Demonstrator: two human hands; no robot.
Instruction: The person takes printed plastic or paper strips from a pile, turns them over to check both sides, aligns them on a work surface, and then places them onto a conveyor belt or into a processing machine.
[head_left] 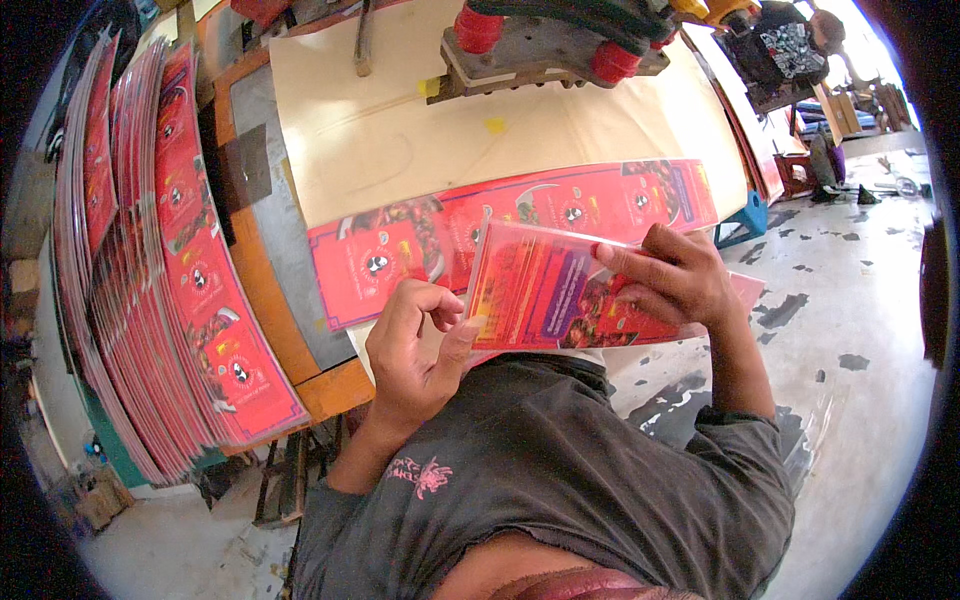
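Note:
A red printed plastic sheet (545, 285), glossy and with a purple panel, is held up in front of my chest. My right hand (680, 275) grips it from the right, fingers laid over its upper face. At its left edge, my left hand (415, 345) has curled fingers with the thumb against the lower left corner. Just beyond, a long red printed strip (540, 205) with food pictures lies across the cream board (380, 130) on the worktable. The held sheet covers part of that strip.
A tall stack of similar red printed strips (190, 270) stands left of the table's orange edge (250, 290). A dark machine part with red round fittings (545, 45) overhangs the board's far side. A wooden-handled tool (363, 45) lies at the back. Paint-worn floor (830, 300) extends right.

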